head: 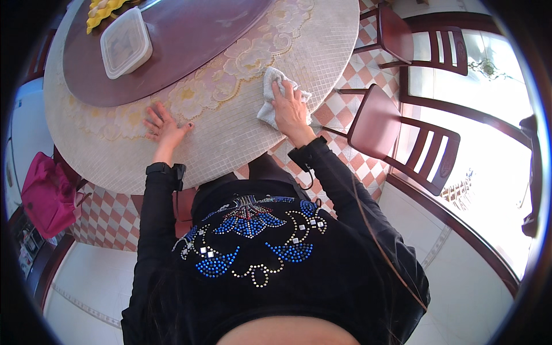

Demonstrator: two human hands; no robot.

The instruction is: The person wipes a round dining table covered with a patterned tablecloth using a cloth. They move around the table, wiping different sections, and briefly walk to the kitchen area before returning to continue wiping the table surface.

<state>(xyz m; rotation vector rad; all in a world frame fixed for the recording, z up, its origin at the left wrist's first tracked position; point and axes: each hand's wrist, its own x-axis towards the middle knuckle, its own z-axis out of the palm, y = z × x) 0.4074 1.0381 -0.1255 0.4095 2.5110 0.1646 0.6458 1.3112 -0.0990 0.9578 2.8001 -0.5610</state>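
Observation:
Under my right hand a white towelling cloth is pressed against the tablecloth, close to the table's right edge. My left hand rests with fingers spread on the pale, grid-patterned tablecloth and holds nothing. Between and beyond the hands runs a band of embossed flowers in cream and yellow. Behind that lies a dark reddish-brown round turntable, and on it stands a translucent plastic food container with its lid on. Its contents are blurred by the plastic.
A yellow wavy-edged object is partly cut off at the top left. Two wooden chairs stand right of the table on a checkered tile floor. A magenta bag hangs at the left, by the table.

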